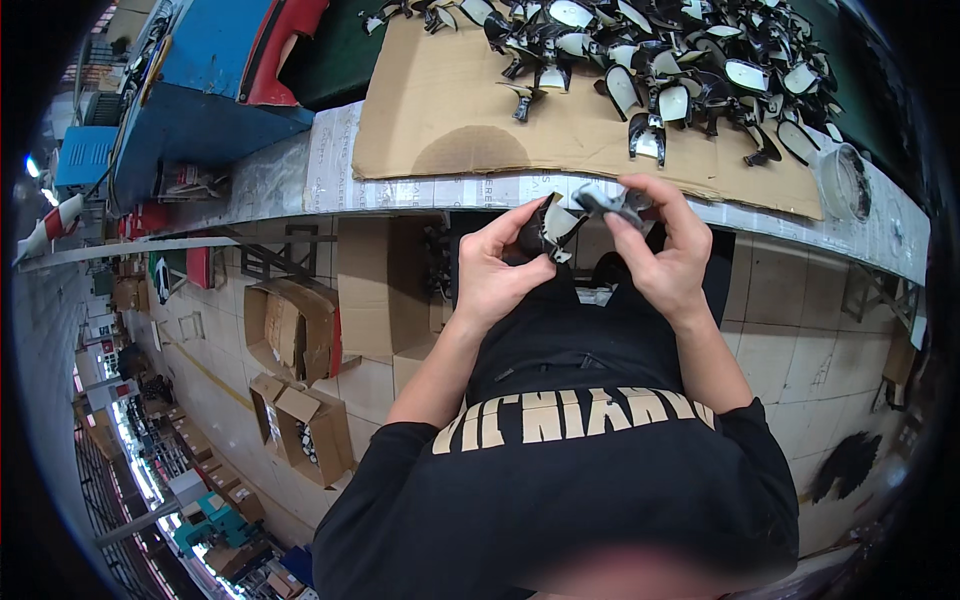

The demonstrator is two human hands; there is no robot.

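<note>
While our left hand pinches a black-and-white part, our right hand clamps a grey piece.
Past the table edge, plain cardboard separates us from heaped parts.

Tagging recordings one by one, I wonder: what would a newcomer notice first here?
Probably the heap of black-and-white parts on the cardboard sheet at the top. Near the middle, the left hand holds a similar piece while the right hand holds a blurred grey item beside it. The blue casing at upper left also stands out.
</note>
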